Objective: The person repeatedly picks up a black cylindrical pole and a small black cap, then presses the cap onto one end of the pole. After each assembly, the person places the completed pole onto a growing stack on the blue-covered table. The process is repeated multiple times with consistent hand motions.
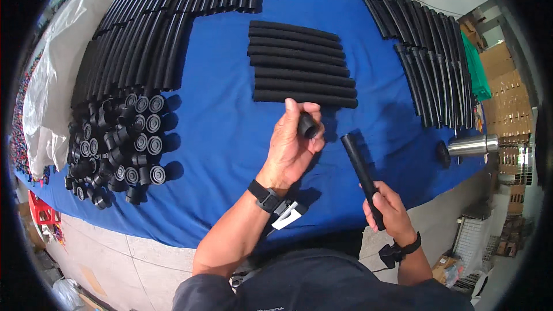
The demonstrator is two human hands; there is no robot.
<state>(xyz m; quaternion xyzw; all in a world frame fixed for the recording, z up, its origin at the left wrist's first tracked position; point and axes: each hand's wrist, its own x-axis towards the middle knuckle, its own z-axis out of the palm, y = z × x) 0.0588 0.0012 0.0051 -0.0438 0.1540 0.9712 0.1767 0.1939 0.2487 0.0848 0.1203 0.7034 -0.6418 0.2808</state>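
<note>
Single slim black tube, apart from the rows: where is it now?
In the head view, right of centre, the slim black tube is in the right hand, below and right of the short black hollow cylinder in the left hand.

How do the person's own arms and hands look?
Short dark sleeves, ungloved fingers. The left wrist has a black buckled strap with a white piece; the right wrist, a black band with a black block and thin cable.

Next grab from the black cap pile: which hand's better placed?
Likely the left hand: it's nearer the caps, though it holds a hollow black piece. The right hand is farther off, across the body, and grips a tube.
</note>
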